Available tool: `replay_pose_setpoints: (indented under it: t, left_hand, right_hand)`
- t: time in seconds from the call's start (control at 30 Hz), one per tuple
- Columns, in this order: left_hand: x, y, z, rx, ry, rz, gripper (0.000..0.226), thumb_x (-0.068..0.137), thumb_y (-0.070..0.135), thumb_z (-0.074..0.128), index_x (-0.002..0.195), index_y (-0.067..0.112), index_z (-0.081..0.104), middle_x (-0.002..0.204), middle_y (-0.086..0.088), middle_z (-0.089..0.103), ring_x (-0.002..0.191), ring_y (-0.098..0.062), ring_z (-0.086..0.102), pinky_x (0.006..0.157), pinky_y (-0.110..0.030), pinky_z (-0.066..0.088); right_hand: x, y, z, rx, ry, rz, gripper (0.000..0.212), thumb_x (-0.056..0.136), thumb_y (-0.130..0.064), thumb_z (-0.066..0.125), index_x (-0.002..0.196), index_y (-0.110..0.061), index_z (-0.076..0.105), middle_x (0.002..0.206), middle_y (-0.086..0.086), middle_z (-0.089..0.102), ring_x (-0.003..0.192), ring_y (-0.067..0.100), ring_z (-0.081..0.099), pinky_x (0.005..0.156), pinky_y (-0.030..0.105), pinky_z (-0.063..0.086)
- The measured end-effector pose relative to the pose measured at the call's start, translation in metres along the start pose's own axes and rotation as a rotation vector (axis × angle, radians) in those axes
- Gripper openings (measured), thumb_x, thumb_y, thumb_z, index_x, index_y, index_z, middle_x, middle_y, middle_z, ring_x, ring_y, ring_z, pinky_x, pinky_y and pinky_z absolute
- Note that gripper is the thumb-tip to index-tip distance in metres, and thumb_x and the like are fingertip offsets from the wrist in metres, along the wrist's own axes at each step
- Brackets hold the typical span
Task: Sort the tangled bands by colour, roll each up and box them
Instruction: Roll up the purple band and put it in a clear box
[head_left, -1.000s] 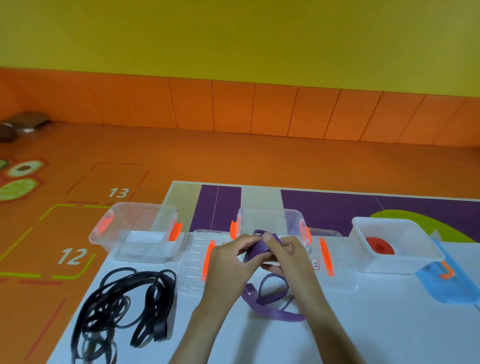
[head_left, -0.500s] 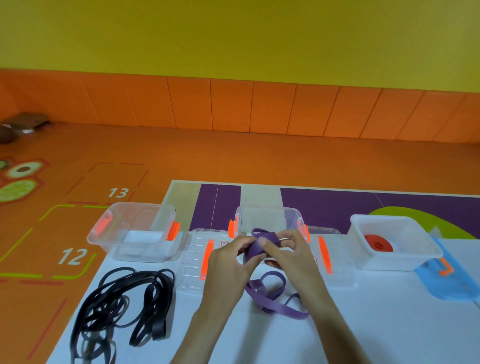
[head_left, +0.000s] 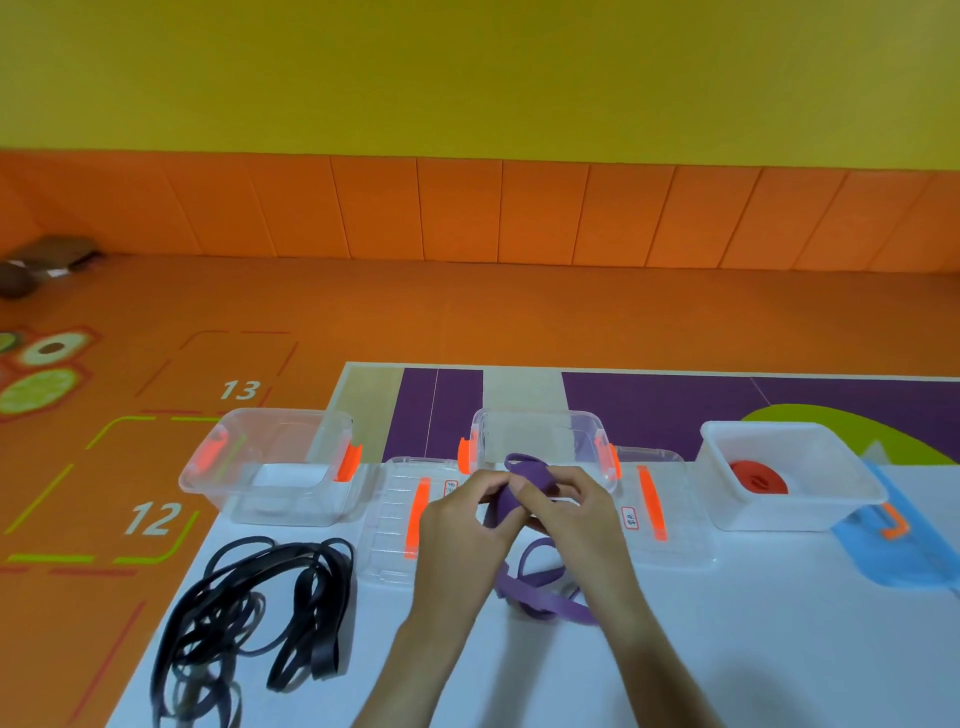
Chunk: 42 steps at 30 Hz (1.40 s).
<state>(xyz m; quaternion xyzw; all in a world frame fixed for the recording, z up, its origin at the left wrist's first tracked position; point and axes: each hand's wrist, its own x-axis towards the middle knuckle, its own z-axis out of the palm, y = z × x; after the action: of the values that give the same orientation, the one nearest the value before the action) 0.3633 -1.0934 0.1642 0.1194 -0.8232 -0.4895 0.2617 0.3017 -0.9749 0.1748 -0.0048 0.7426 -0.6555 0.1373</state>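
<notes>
A purple band (head_left: 540, 597) is partly rolled between my two hands above the white table (head_left: 727, 649); its loose end trails on the table below them. My left hand (head_left: 462, 525) pinches the roll from the left and my right hand (head_left: 571, 504) grips it from the right. A tangle of black bands (head_left: 254, 618) lies at the left. An orange rolled band (head_left: 758, 477) sits inside the white box (head_left: 852, 504) at the right. Two clear boxes with orange clips, the left clear box (head_left: 275, 467) and the middle clear box (head_left: 540, 431), stand behind my hands with nothing in them.
Two clear lids with orange strips lie flat, one lid (head_left: 400, 514) left of my hands and the other lid (head_left: 660, 509) right of them. A blue lid (head_left: 904, 551) lies under the white box's right side. The table's left edge borders an orange floor (head_left: 363, 312).
The roll in my hands has grown slightly and the loose purple tail on the table has shortened and shifted. Both hands stay at the same spot.
</notes>
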Motion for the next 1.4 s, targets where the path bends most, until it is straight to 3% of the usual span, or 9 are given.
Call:
replay_pose_setpoints:
  t: [0.1,0.23,0.43,0.57,0.73,0.97,1.1,1.2,1.4]
  left_hand:
    - [-0.002,0.004,-0.001,-0.049,-0.036,-0.001,0.027,0.087,0.021,0.084,0.112,0.029,0.076,0.104,0.025,0.075,0.102,-0.001,0.071,0.087,-0.015,0.052]
    - [-0.005,0.006,-0.002,-0.106,-0.038,-0.021,0.023,0.087,0.018,0.084,0.107,0.027,0.078,0.099,0.024,0.076,0.099,-0.005,0.073,0.087,-0.023,0.055]
    - [-0.004,0.003,-0.002,-0.036,-0.017,-0.009,0.017,0.085,0.026,0.087,0.099,0.028,0.078,0.092,0.025,0.075,0.092,-0.006,0.072,0.081,-0.025,0.056]
    - [-0.005,0.007,-0.004,-0.087,-0.008,0.004,0.021,0.086,0.022,0.085,0.104,0.029,0.079,0.098,0.024,0.076,0.098,-0.008,0.073,0.086,-0.023,0.055]
    - [-0.009,0.015,-0.006,-0.087,0.045,0.004,0.042,0.085,0.013,0.084,0.101,0.05,0.072,0.097,0.033,0.074,0.097,-0.002,0.071,0.085,-0.012,0.052]
    - [-0.005,0.006,-0.005,-0.08,0.018,-0.014,0.023,0.081,0.019,0.089,0.1,0.03,0.08,0.092,0.024,0.076,0.092,-0.009,0.073,0.084,-0.024,0.056]
    - [-0.007,0.013,-0.003,-0.093,0.052,0.052,0.03,0.083,0.019,0.088,0.107,0.034,0.077,0.103,0.031,0.074,0.1,-0.004,0.072,0.087,-0.016,0.054]
    - [-0.005,0.008,-0.002,-0.09,0.022,0.03,0.025,0.085,0.019,0.087,0.106,0.03,0.078,0.102,0.025,0.077,0.1,-0.009,0.074,0.089,-0.028,0.057]
    - [-0.002,0.004,0.0,0.001,0.057,0.073,0.025,0.083,0.025,0.089,0.105,0.028,0.079,0.097,0.026,0.075,0.091,-0.005,0.072,0.081,-0.024,0.056]
  right_hand:
    - [0.0,-0.005,-0.01,0.227,-0.013,0.048,0.024,0.088,-0.022,0.082,0.108,-0.013,0.071,0.099,0.011,0.081,0.091,0.024,0.08,0.084,0.034,0.064]
    - [-0.002,0.0,-0.02,0.39,-0.124,0.161,0.041,0.096,-0.041,0.07,0.123,-0.01,0.069,0.108,0.027,0.076,0.101,0.039,0.077,0.097,0.051,0.061]
    - [-0.002,-0.008,-0.015,0.125,-0.109,0.062,0.032,0.09,-0.035,0.079,0.112,-0.014,0.069,0.108,0.013,0.078,0.095,0.023,0.078,0.09,0.039,0.064]
    - [-0.007,-0.009,-0.013,0.278,-0.104,0.097,0.036,0.089,-0.03,0.082,0.117,-0.01,0.07,0.102,0.019,0.079,0.094,0.029,0.08,0.096,0.04,0.061]
    - [-0.015,-0.011,-0.004,0.545,-0.159,0.295,0.047,0.097,-0.048,0.067,0.123,-0.009,0.07,0.109,0.026,0.076,0.097,0.038,0.078,0.079,0.041,0.065]
    - [-0.006,-0.007,-0.006,0.135,-0.029,-0.043,0.032,0.086,-0.031,0.085,0.112,-0.028,0.066,0.097,0.0,0.078,0.091,0.023,0.078,0.084,0.04,0.065]
    - [-0.007,-0.013,-0.01,0.362,-0.02,0.017,0.033,0.09,-0.025,0.081,0.114,-0.015,0.061,0.099,0.015,0.079,0.084,0.028,0.079,0.075,0.034,0.064]
    - [-0.009,-0.01,-0.009,0.445,-0.02,0.117,0.034,0.098,-0.037,0.071,0.113,-0.008,0.06,0.092,0.015,0.079,0.084,0.032,0.079,0.073,0.038,0.063]
    - [-0.002,-0.009,-0.017,0.007,-0.005,-0.075,0.038,0.086,-0.033,0.085,0.113,-0.03,0.059,0.102,-0.005,0.075,0.086,0.018,0.078,0.071,0.031,0.065]
